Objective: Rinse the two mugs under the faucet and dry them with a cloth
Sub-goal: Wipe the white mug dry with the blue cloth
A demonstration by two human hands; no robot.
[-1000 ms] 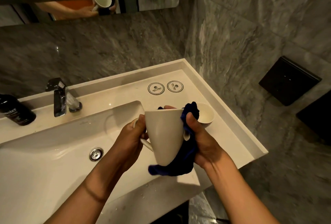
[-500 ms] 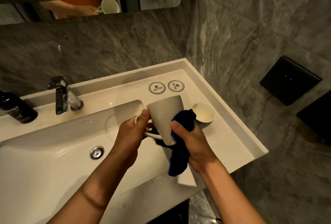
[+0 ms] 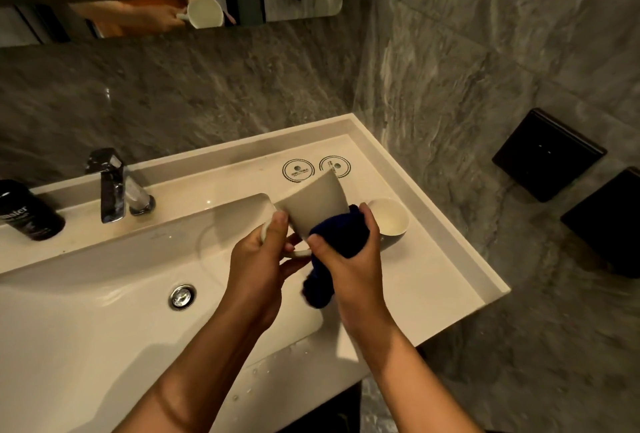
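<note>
We hold the white mug [image 3: 313, 205] above the right end of the sink [image 3: 104, 346], tipped with its mouth pointing away from us. Our left hand [image 3: 258, 261] curls its fingers around the handle. Our right hand [image 3: 349, 259] squeezes the dark blue cloth [image 3: 337, 242] against the mug's bottom. So we are drying this one. The second mug [image 3: 389, 217] sits on the counter just beside; we cannot tell if it is dry. No water runs from the faucet [image 3: 112, 186].

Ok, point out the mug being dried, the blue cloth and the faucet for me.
mug [image 3: 317, 205], head view, on its outer side wall.
blue cloth [image 3: 341, 235], head view, on the bunched part against the mug.
faucet [image 3: 111, 186], head view, on the chrome spout.
</note>
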